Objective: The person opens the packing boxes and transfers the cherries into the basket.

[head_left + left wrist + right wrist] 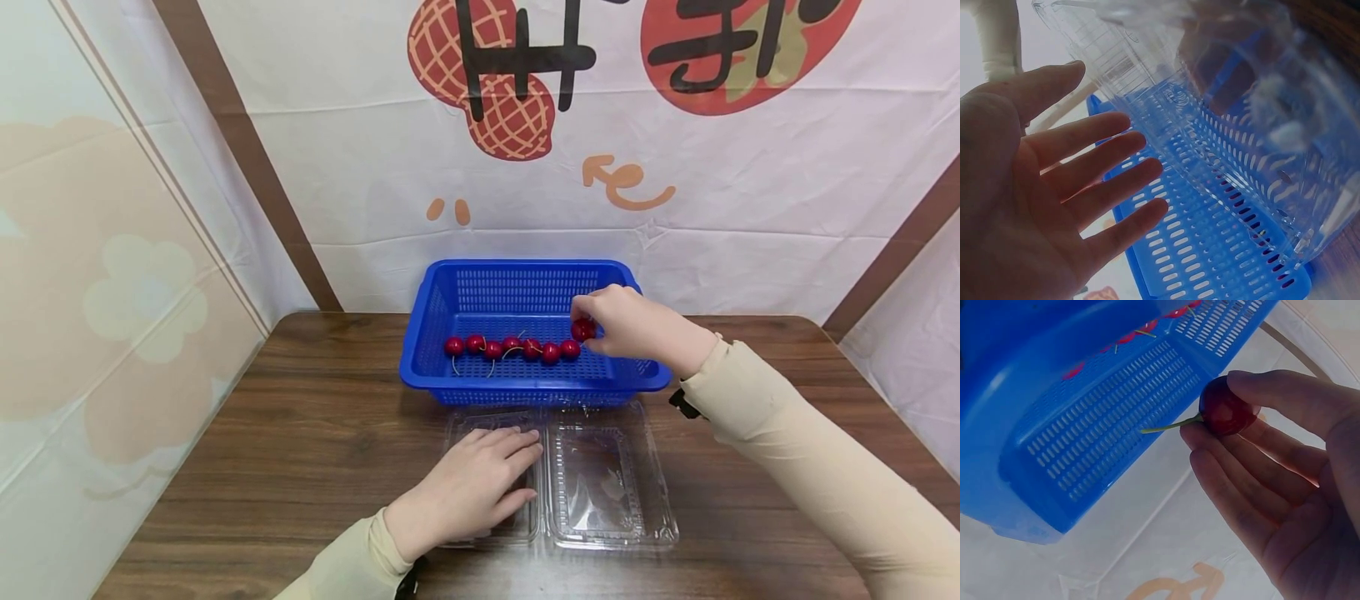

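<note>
Between thumb and fingertips my right hand [628, 323] pinches a dark red cherry [1229, 406], its short green stem pointing away from the palm in the right wrist view. The hand is over the right end of a blue plastic basket [532, 384]. Inside the basket several red cherries [551, 353] lie in a row, some with stems. My left hand [480, 475] is over the left half of a clear plastic clamshell box [600, 483], fingers extended. In the left wrist view those fingers [1110, 175] are straight and spread, holding nothing.
A brown wood-grain table [330, 467] carries the basket at its back and the opened box in front of it. Behind the table hangs a white printed cloth [360, 158], and another pale cloth [112, 292] covers the left side.
</note>
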{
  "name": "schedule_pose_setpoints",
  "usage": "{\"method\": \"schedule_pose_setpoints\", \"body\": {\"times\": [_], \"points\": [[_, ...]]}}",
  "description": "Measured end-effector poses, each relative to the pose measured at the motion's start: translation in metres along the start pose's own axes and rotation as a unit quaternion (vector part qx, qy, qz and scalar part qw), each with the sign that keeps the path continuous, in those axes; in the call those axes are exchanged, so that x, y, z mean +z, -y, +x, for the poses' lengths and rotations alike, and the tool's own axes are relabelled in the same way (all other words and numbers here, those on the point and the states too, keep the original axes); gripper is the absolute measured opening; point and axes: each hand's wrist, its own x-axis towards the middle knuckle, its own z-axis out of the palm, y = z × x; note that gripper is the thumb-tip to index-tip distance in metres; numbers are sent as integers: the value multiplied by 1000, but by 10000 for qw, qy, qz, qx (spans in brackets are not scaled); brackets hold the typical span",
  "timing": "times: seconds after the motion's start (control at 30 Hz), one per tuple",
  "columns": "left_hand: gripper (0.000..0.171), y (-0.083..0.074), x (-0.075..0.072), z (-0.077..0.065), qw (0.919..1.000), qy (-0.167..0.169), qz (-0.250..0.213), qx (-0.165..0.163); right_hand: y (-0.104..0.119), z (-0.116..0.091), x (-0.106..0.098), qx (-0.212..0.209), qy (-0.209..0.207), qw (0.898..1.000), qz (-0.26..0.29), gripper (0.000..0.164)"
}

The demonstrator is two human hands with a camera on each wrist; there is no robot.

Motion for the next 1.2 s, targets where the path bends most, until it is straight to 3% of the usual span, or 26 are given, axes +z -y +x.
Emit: {"method": "schedule_pose_setpoints", "body": {"times": [0.67, 1.2], "points": [[45, 0, 1, -1, 10000, -2, 26, -1, -4, 31, -2, 327, 516, 9981, -82, 19], [46, 0, -1, -1, 10000, 22, 25, 5, -14, 59, 8, 1156, 1255, 9851, 195, 23]]}}
